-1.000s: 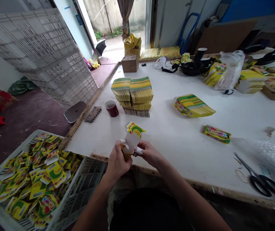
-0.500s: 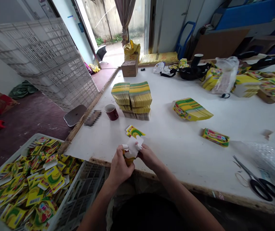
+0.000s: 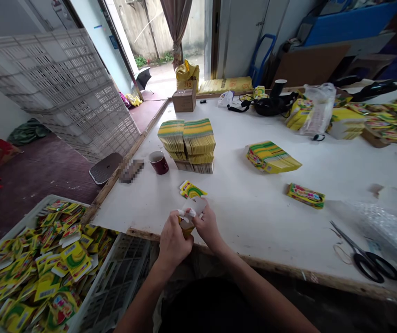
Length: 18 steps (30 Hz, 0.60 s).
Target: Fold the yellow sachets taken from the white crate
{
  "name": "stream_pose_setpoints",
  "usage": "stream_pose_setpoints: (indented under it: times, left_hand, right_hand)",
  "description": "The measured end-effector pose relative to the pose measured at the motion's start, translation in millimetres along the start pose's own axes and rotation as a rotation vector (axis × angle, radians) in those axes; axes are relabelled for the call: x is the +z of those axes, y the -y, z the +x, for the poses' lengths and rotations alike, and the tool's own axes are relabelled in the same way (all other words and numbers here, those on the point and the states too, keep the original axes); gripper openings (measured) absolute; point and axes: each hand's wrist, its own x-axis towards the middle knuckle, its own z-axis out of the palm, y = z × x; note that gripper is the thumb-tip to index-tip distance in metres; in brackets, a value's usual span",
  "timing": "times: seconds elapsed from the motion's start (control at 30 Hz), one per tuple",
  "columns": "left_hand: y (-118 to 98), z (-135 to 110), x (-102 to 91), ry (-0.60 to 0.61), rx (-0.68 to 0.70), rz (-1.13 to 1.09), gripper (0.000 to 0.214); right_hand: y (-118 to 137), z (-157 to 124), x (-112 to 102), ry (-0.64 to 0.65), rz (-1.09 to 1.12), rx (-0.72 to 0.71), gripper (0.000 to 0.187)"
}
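Above the table's front edge, my left hand (image 3: 175, 238) is closed around a small yellow cardboard box (image 3: 187, 225), whose open end shows its pale inside. My right hand (image 3: 207, 226) grips the white flap side of the same box, with the thumb on the flap. White tape or finger covers wrap the tips of some fingers. Just beyond my hands a flat yellow-green carton (image 3: 193, 190) lies on the table. Behind it stand stacked bundles of flat cartons (image 3: 188, 144), with a dark red mug (image 3: 158, 162) on their left.
A crate (image 3: 97, 282) heaped with yellow cartons (image 3: 46, 268) stands low at left. On the white table (image 3: 240, 222) lie a fanned carton bundle (image 3: 271, 157), a single crayon-style box (image 3: 306, 195), black-handled scissors (image 3: 365, 259) and bubble wrap (image 3: 389, 231). Stacked white crates (image 3: 70, 92) rise at left.
My right thumb has moved left across the white flap, toward my left hand. The whole view has shifted slightly; the box stays in both hands.
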Motion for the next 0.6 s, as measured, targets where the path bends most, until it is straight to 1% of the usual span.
stream_pose_setpoints:
  times: [0.1, 0.13, 0.17, 0.23, 0.27, 0.3, 0.37, 0.43, 0.47, 0.5, 0.57, 0.6]
  left_hand:
    - [2.8, 3.3, -4.4, 0.118, -0.027, -0.033, 0.059]
    - [3.7, 4.6, -5.7, 0.167, -0.031, -0.038, 0.061]
    - [4.8, 6.0, -6.7, 0.213, -0.035, -0.046, 0.064]
    - [7.6, 8.9, -7.6, 0.276, -0.051, -0.081, 0.071]
    - [9.4, 10.4, -7.3, 0.295, -0.057, -0.118, 0.073]
    - [11.5, 11.9, -6.4, 0.305, -0.059, -0.157, 0.071]
    - [16.2, 14.5, -3.3, 0.328, -0.007, -0.183, 0.058]
    - [20.5, 15.4, 0.9, 0.315, 0.066, -0.2, 0.049]
    - [22.4, 14.8, 2.8, 0.275, 0.082, -0.203, 0.05]
    - [24.1, 13.4, 4.0, 0.216, 0.074, -0.194, 0.054]
    - [27.2, 8.8, 3.6, 0.098, 0.024, -0.124, 0.066]
    - [28.7, 6.1, 1.7, 0.076, 0.004, -0.068, 0.066]
  right_hand:
    - [-5.4, -2.7, 0.9, 0.219, 0.286, 0.17, 0.041]
    - [-6.2, -4.0, 1.4, 0.273, 0.333, 0.204, 0.041]
    - [-6.1, -5.3, 1.6, 0.308, 0.328, 0.206, 0.04]
    - [-3.7, -7.4, 0.5, 0.345, 0.204, 0.161, 0.038]
    - [-1.4, -8.2, -0.7, 0.382, 0.132, 0.13, 0.041]
    - [1.2, -9.1, -2.1, 0.432, 0.063, 0.097, 0.045]
    - [6.3, -10.8, -4.5, 0.534, -0.059, -0.001, 0.055]
    - [8.6, -11.7, -5.7, 0.591, -0.161, -0.157, 0.061]
    - [8.3, -11.4, -6.0, 0.593, -0.193, -0.224, 0.061]
    - [6.8, -10.6, -6.3, 0.571, -0.198, -0.257, 0.06]
    - [1.9, -7.5, -8.2, 0.471, -0.166, -0.215, 0.056]
    - [-1.0, -5.7, -9.9, 0.414, -0.155, -0.184, 0.052]
